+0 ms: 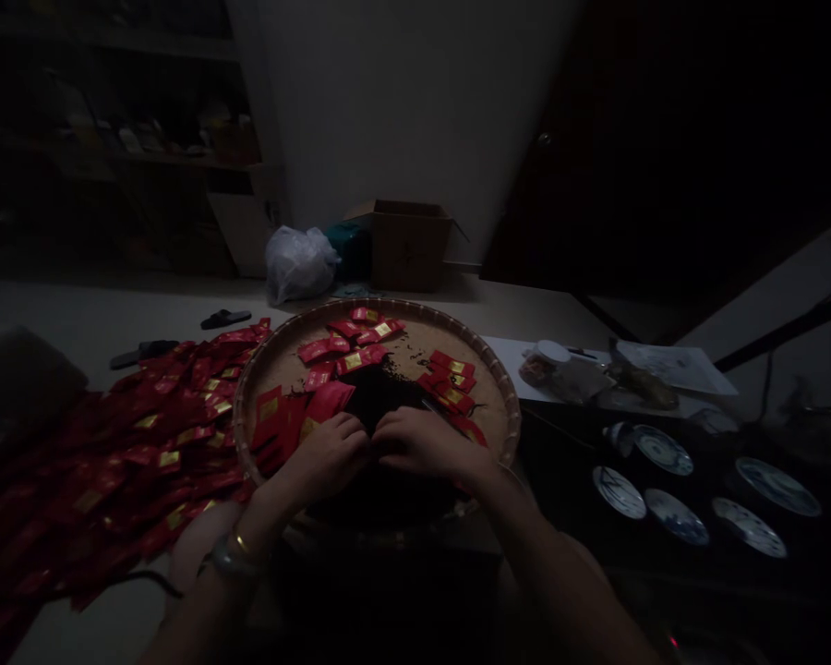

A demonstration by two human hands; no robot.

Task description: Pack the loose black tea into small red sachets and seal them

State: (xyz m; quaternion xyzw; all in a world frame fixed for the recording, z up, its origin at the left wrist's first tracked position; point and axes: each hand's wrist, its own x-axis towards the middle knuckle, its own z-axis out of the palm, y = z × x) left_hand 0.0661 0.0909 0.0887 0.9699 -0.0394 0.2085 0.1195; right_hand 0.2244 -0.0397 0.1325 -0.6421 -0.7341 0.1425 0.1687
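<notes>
A round woven bamboo tray (505, 379) sits in front of me, holding a heap of dark loose leaves (370, 392) that look like tea. Over this heap, my left hand (336, 453) and my right hand (419, 443) meet almost fingertip to fingertip. Both have curled, closed fingers; whatever they pinch is hidden in the dim light. Puffed red packets (361, 358) with gold labels lie at the tray's far side. Flat red packets (273, 420) rest left of my left hand, and more flat red packets (450, 383) lie beyond my right hand.
A large pile of red packets (180, 434) covers the floor at left, near dark slippers (225, 319). Behind the tray stand a white plastic bag (301, 263) and a cardboard box (410, 247). On the right, a dark table holds several patterned dishes (675, 515) and a lidded jar (544, 363).
</notes>
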